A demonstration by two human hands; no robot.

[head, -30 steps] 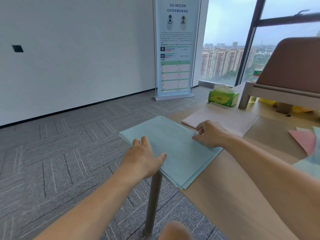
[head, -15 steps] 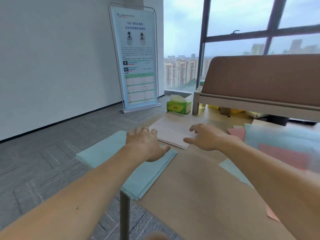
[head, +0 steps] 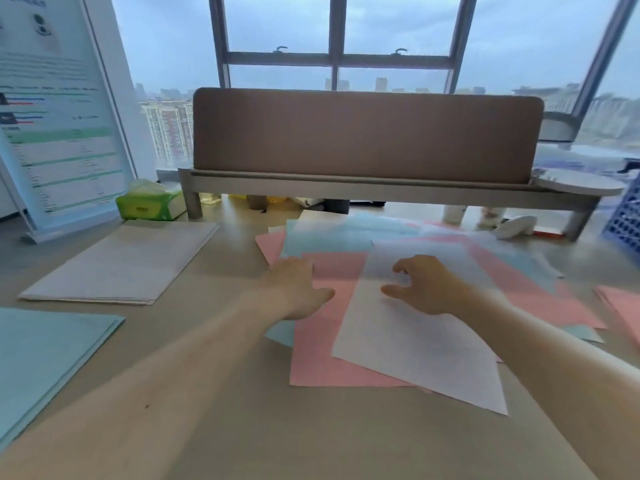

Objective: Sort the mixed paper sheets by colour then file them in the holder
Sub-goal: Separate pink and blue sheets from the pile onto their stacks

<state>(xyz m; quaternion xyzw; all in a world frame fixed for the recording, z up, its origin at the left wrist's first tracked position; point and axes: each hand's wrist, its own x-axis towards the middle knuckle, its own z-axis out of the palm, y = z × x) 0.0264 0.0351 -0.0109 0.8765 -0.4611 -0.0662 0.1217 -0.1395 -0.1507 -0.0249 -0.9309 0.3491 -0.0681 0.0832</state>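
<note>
Your left hand (head: 298, 289) lies flat on a smooth pink sheet (head: 317, 358). At its 3 o'clock your right hand (head: 426, 285), loosely curled and empty, is over a thin white sheet (head: 415, 344).

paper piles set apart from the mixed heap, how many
3: white pile at far left, blue pile at near left, pink pile at the right edge, cut off by the frame. Others may lie out of view.
</note>
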